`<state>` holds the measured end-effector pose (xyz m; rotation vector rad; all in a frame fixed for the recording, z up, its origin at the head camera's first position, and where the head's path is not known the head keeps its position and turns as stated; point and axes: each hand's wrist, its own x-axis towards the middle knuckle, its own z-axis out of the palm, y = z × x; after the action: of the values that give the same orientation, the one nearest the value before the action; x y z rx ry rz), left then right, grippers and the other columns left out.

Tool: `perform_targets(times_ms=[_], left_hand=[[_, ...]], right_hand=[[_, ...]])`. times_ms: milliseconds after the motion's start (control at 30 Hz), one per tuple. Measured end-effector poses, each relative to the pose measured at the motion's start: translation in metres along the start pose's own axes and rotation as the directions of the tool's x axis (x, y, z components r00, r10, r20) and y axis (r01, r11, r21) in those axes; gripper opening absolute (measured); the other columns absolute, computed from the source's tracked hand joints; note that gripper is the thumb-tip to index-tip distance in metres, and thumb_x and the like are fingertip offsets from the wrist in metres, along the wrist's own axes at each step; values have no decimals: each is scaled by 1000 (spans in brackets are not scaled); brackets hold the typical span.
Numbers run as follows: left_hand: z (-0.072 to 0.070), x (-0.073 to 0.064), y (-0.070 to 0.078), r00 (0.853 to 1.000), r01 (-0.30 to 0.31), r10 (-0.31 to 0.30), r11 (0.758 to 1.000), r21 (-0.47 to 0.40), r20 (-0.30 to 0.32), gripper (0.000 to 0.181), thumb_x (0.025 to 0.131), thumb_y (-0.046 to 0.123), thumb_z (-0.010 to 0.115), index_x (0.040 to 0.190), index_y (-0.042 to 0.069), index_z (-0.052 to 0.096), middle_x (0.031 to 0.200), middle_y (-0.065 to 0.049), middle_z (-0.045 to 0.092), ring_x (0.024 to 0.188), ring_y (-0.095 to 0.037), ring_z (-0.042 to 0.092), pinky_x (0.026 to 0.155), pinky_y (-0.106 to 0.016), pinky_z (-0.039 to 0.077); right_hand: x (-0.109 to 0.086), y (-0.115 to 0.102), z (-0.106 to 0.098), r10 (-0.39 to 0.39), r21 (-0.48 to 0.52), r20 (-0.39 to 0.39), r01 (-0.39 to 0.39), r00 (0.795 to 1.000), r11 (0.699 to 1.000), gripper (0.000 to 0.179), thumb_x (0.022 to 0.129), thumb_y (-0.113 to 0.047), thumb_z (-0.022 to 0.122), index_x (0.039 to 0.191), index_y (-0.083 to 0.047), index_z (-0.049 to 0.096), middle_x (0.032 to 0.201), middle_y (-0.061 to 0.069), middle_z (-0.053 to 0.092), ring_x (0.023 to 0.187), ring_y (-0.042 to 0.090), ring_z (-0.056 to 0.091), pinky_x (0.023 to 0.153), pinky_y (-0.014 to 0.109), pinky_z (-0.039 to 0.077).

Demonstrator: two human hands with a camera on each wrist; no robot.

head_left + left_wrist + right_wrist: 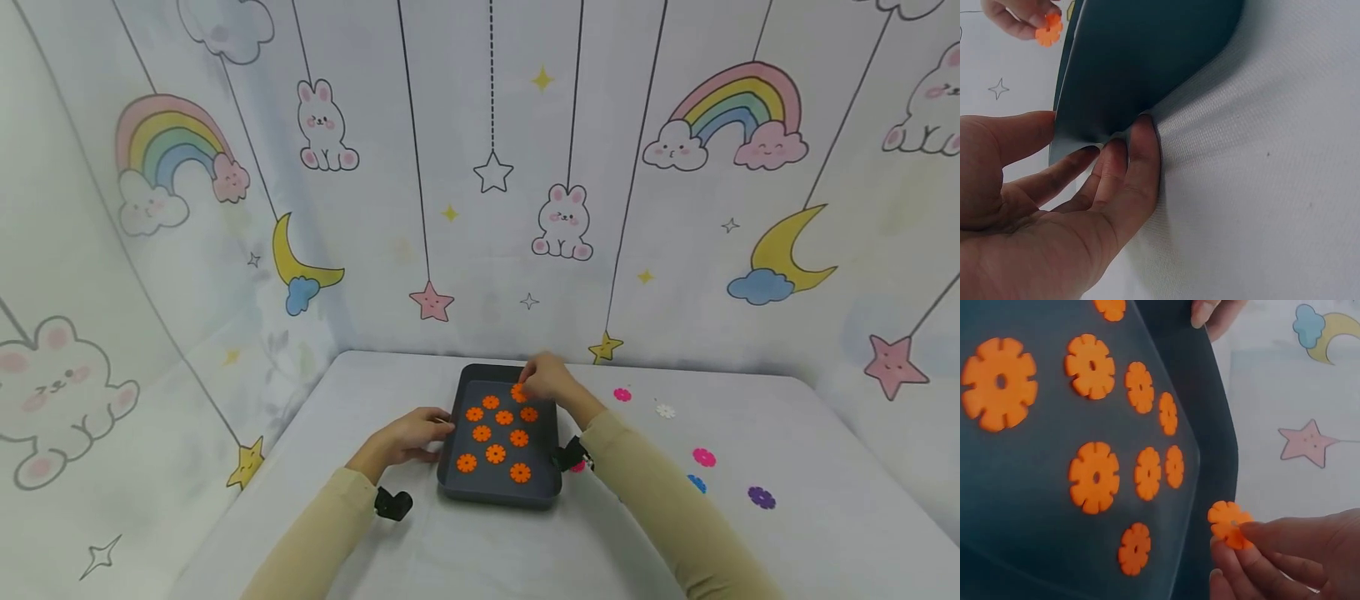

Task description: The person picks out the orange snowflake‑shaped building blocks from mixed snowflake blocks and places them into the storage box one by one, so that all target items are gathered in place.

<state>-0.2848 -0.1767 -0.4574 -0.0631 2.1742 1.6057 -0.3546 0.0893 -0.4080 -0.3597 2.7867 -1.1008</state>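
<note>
A dark grey rectangular tray [491, 486] lies on the white-covered table, with several orange snowflake discs [495, 453] spread apart on its floor. At its left side, my left hand [408, 433] grips the wall, the thumb [1029, 132] at the rim and the other fingers against the outside. My right hand [551, 379] is over the tray's far right corner. Between thumb and fingertips it pinches another orange snowflake disc [1225, 520], which is held up off the tray floor in the right wrist view.
Right of the tray lie loose snowflake discs: pink [704, 457], white [665, 411], purple [761, 497] and a blue one [697, 483] partly behind my right sleeve. A patterned cloth backdrop [487, 250] rises behind the table [390, 383].
</note>
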Motion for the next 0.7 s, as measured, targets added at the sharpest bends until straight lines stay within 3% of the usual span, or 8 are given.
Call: perform_targets(times_ms=[267, 500, 700], left_hand=[[0, 0, 0, 1000, 1, -1, 1000, -4, -2, 43, 104, 15, 59, 142, -5, 51, 136, -21, 58, 126, -36, 57, 90, -48, 59], [0, 1, 0, 1000, 4, -4, 1000, 2, -2, 43, 104, 16, 60, 141, -4, 51, 135, -21, 59, 124, -35, 58, 89, -47, 59], [0, 1, -2, 1000, 3, -3, 1000, -3, -3, 43, 104, 16, 61, 141, -4, 52, 134, -21, 59, 124, -35, 58, 89, -47, 59]], right_hand=[[15, -1, 18, 56, -1, -41, -56, 998, 998, 9, 84, 5, 67, 89, 6, 74, 86, 15, 70, 70, 24, 61, 63, 34, 55], [24, 4, 30, 136, -78, -49, -139, 990, 987, 24, 86, 2, 59, 63, -6, 60, 60, 4, 53, 54, 18, 40, 52, 29, 36], [28, 9, 36, 138, -104, -56, -143, 989, 984, 29, 88, 1, 58, 60, -8, 58, 59, 3, 48, 54, 17, 33, 53, 30, 33]])
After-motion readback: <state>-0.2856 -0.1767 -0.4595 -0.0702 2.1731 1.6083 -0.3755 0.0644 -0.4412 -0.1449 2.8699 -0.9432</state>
